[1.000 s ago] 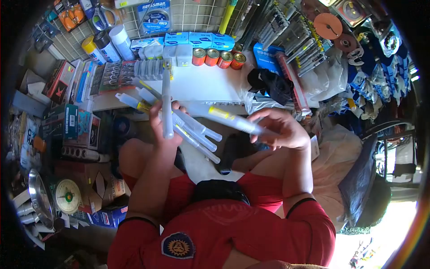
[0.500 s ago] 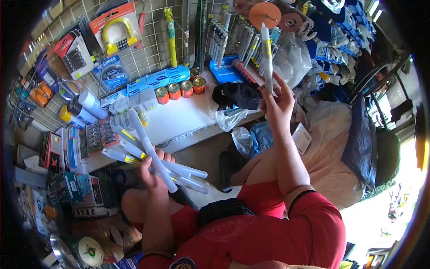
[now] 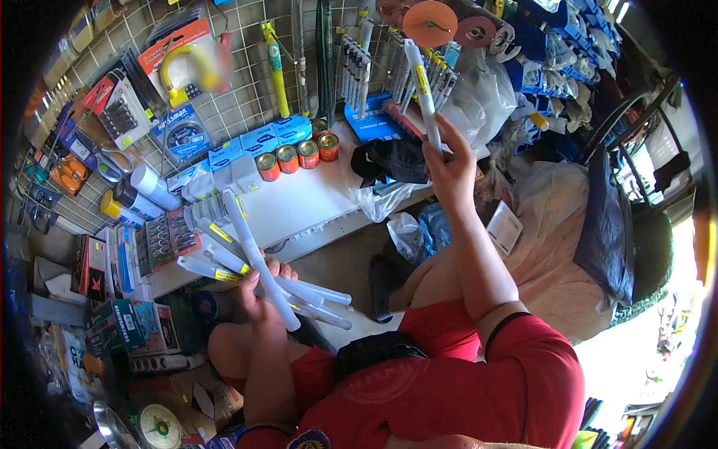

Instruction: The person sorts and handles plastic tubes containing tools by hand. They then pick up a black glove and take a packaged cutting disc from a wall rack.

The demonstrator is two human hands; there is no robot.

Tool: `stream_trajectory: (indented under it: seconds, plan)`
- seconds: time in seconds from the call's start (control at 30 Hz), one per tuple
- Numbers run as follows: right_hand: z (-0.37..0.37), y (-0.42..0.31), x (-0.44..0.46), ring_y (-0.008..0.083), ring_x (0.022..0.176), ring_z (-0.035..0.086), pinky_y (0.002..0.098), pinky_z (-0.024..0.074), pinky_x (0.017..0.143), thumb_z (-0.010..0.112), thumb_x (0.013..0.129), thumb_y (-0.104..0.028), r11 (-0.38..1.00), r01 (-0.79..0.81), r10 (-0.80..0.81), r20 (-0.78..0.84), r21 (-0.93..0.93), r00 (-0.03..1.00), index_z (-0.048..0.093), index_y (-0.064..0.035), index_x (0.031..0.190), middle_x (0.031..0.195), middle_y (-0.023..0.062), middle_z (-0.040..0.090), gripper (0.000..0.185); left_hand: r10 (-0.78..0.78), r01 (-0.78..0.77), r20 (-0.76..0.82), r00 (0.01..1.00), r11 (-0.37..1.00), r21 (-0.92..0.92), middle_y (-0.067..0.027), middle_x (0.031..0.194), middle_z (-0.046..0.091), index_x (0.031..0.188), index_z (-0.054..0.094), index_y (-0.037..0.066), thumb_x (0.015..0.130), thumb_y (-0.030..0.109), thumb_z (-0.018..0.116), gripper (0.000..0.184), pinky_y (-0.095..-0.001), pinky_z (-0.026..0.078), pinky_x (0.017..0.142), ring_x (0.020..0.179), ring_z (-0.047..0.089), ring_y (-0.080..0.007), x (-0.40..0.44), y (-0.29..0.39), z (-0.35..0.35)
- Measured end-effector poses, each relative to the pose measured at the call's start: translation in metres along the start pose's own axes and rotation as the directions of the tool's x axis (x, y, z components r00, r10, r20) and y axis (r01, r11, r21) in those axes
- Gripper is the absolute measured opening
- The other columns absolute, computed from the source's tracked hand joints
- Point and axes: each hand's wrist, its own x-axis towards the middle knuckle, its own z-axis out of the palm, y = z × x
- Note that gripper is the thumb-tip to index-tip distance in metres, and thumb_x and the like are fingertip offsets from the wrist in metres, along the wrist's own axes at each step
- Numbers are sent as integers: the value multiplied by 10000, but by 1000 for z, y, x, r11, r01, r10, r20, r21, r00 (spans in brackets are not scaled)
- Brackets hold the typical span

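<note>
My left hand (image 3: 262, 295) is closed around a bundle of several translucent plastic tubes (image 3: 314, 292) with yellow labels. One longer, whiter tube (image 3: 258, 254) lies across the top of the bundle. Raised in front of the wall rack, my right hand (image 3: 454, 161) grips one more translucent tube (image 3: 424, 93) by its lower end. That tube stands nearly upright, leaning left, with a yellow label near its top. Its contents cannot be made out. Behind it, similar slim tubes (image 3: 356, 71) hang in rows on the wire grid.
A white bench top (image 3: 292, 198) carries several red cans (image 3: 287, 159), blue boxes (image 3: 258, 140) and a black cloth-like item (image 3: 389, 159). Packaged tools hang on the wire grid (image 3: 232, 97). Blue bins (image 3: 553, 82) rise at right; a scale (image 3: 159, 426) stands lower left.
The tube in my right hand has swung left at its top, and that hand has shifted slightly left. My left hand still holds the bundle. The whole view has moved a little.
</note>
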Motion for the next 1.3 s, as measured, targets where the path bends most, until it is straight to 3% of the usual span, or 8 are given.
stream_trajectory:
  seconds: [0.3, 0.4, 0.53, 0.63, 0.8, 0.93, 1.13, 1.3]
  plan:
    - [-1, 3, 5, 193, 1011, 639, 290, 503, 858, 640, 874, 0, 997, -69, 67, 41, 30, 997, 512, -24, 1392, 1119, 119, 658, 535, 15, -13, -25, 1000, 997, 82, -29, 883, 529, 1263, 492, 113, 903, 314, 547, 415, -392, 411, 799, 838, 501, -207, -6, 1, 1]
    - [3, -11, 4, 275, 1119, 586, 351, 459, 959, 646, 855, -1, 727, 447, -596, -157, -522, 787, 471, -19, 1408, 1254, 182, 580, 581, 17, -15, -31, 999, 998, 64, -34, 885, 531, 1261, 491, 107, 903, 307, 550, 415, -396, 414, 804, 839, 501, -208, -7, 1, 1]
    - [7, -18, -18, 334, 1147, 553, 402, 434, 1005, 660, 842, -13, 716, 662, -695, -141, -222, 705, 520, 5, 1291, 1240, 188, 564, 471, 17, -16, -22, 1000, 999, 34, -61, 905, 546, 1212, 490, 86, 886, 256, 578, 378, -410, 441, 837, 876, 531, -240, -5, 2, 2]
    - [30, -30, -59, 266, 994, 622, 356, 499, 864, 732, 852, -134, 891, 438, -448, 370, 118, 814, 568, 0, 1191, 1095, 156, 607, 400, 28, -25, -44, 999, 998, 51, -67, 908, 541, 1158, 518, 62, 882, 261, 580, 346, -397, 446, 840, 882, 534, -244, -5, -5, -3]
    - [67, -53, -119, 187, 793, 679, 297, 559, 703, 799, 843, -302, 980, -148, -49, 878, 135, 476, 434, -23, 1334, 1014, 114, 583, 672, -1, 8, -46, 999, 988, 151, -73, 914, 535, 1056, 548, 22, 883, 287, 561, 317, -379, 454, 834, 896, 540, -245, -9, -17, -8]
    - [75, -55, -137, 270, 821, 688, 358, 547, 701, 820, 774, -466, 1000, -16, 13, 920, -7, 393, 362, -45, 1406, 1024, 139, 585, 886, -18, 85, -200, 980, 940, 330, -102, 967, 604, 1045, 566, 3, 887, 344, 528, 377, -380, 480, 825, 916, 595, -216, -15, -27, -18]
    - [80, -54, -154, 430, 1016, 637, 474, 525, 856, 786, 784, -399, 992, 121, -38, 869, -25, 493, 323, -25, 1422, 1157, 296, 569, 872, 137, -24, -234, 963, 903, 429, -103, 972, 593, 1187, 507, -3, 867, 164, 603, 374, -328, 509, 730, 832, 611, -188, -13, -40, -10]
    - [83, -42, -161, 308, 961, 636, 374, 524, 774, 751, 795, -216, 1000, -21, 0, 855, 13, 519, 327, 3, 1440, 1129, 211, 572, 802, 218, -65, -264, 940, 870, 489, -93, 1125, 562, 1275, 458, 3, 834, 12, 657, 483, -346, 498, 886, 1019, 580, -187, -15, -48, -2]
